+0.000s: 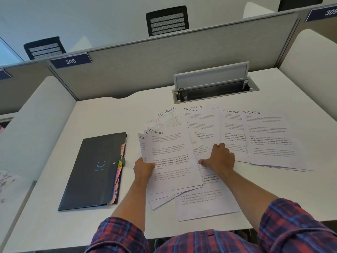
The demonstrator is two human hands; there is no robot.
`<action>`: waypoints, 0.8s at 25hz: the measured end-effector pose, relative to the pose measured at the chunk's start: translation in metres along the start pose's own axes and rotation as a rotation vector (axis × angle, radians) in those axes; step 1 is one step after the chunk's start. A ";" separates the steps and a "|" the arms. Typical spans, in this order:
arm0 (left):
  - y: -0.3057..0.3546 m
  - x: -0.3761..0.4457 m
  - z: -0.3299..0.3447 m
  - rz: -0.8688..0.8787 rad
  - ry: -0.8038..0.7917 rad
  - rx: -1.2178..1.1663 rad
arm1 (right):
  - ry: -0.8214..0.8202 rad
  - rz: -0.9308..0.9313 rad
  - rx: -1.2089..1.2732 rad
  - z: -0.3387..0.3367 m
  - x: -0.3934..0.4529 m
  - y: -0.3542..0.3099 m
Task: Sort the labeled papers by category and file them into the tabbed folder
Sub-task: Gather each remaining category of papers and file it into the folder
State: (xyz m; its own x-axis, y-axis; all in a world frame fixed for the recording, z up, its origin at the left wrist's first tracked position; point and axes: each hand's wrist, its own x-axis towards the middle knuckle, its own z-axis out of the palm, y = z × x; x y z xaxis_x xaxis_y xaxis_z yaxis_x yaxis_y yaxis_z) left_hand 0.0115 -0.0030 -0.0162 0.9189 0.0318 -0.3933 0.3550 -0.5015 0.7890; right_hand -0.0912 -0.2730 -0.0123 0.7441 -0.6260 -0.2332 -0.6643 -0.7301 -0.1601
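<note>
The left hand pinches the left edge of a fanned stack of papers headed ADMIN, thumb on top, fingers curled beneath; the right hand, just beside that stack, rests knuckles-up on loose sheets with fingers bent onto the paper, gripping nothing that shows; beyond and right of the right hand lie overlapping sheets marked FINANCE and a sheet marked SPORTS; left of the left hand, apart from it, the dark tabbed folder lies closed on the white desk, coloured tabs along its right edge.

White desk, grey partition, black chairs
</note>
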 end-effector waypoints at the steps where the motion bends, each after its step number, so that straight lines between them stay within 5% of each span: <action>1: 0.001 0.000 0.001 0.001 -0.001 0.012 | -0.009 0.001 0.010 -0.001 0.001 -0.002; 11: 0.001 -0.007 0.004 0.045 -0.015 0.106 | -0.246 -0.150 0.128 -0.020 0.034 0.018; 20: 0.001 -0.008 0.004 0.053 -0.028 0.102 | -0.298 -0.258 0.122 -0.031 0.056 0.014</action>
State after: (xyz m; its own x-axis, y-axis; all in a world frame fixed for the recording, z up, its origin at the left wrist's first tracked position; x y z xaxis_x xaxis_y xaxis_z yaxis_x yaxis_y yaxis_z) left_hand 0.0034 -0.0071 -0.0139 0.9301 -0.0206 -0.3667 0.2856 -0.5875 0.7572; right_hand -0.0570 -0.3270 0.0020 0.8463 -0.3067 -0.4355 -0.4754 -0.8037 -0.3579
